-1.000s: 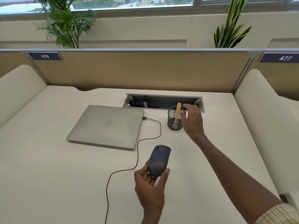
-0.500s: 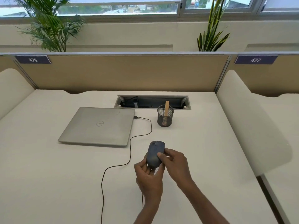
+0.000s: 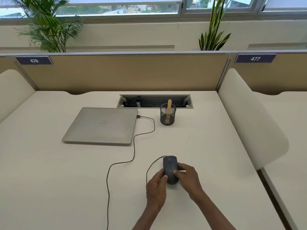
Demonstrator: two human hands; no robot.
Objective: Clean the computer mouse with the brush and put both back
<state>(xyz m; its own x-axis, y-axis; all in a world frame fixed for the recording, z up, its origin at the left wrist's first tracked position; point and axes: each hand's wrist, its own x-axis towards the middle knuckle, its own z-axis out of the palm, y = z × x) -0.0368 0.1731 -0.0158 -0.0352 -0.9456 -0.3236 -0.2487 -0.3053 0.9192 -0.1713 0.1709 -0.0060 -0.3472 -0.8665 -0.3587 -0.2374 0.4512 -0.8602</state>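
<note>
Both hands meet on the computer mouse (image 3: 170,170), which sits on the desk (image 3: 49,171) at about six o'clock in the view, its nose pointing toward twelve; the left hand (image 3: 156,188) comes in from seven o'clock, its thumb and fingertips curled against the mouse's left flank; the right hand (image 3: 186,177) comes in from five o'clock, its fingers bent over the right side and rear of the mouse, the thumb laid on top; between them the mouse is gripped from both sides, and whether its underside touches the desk I cannot tell; the mouse's cable (image 3: 132,146) loops out from its nose, curves toward nine o'clock and runs up to the right edge of the closed laptop (image 3: 101,126), which lies at about ten o'clock from the mouse; the brush (image 3: 169,110) stands with its wooden handle up in a black mesh pen cup (image 3: 167,116) at twelve o'clock from the mouse, well apart from both hands; just behind the cup, an open cable tray (image 3: 154,101) is sunk into the desk; a tan partition (image 3: 124,72) closes the far edge, bearing plates marked 476 and 477; beyond it stand two potted plants beneath a window (image 3: 116,5)
</note>
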